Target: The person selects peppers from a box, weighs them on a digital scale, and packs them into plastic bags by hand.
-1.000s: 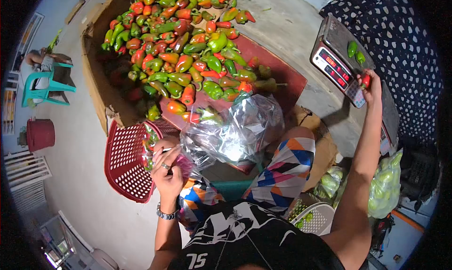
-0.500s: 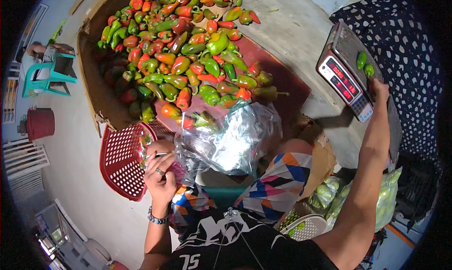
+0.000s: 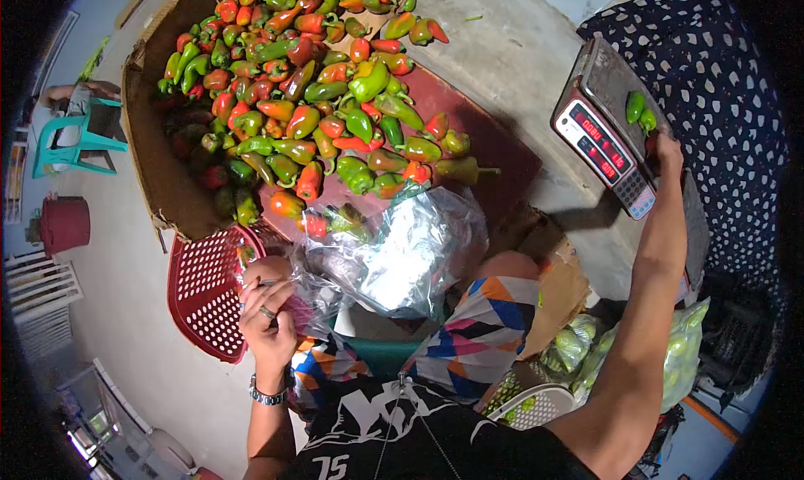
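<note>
My right hand [image 3: 667, 155] is at the edge of the digital scale [image 3: 605, 136], beside the green peppers [image 3: 636, 107] lying on its plate; its fingertips are hidden. A ring shows on my left hand [image 3: 268, 312], which is above my knee with its fingers curled by the edge of a clear plastic bag [image 3: 410, 245]; what it holds is too small to name. Many red and green peppers [image 3: 293, 120] lie on a red board [image 3: 494, 157] and in an open cardboard box [image 3: 146, 145].
A red perforated basket [image 3: 205, 291] stands left of my knee. Bagged green produce [image 3: 682, 354] and a pale basket [image 3: 544, 403] are at lower right. A person sits on a teal chair [image 3: 79, 141] at far left. Dotted dark cloth [image 3: 720, 86] hangs right of the scale.
My right hand has moved slightly down along the scale, and the red pepper it held no longer shows. My left hand still has curled fingers. The view has shifted a little.
</note>
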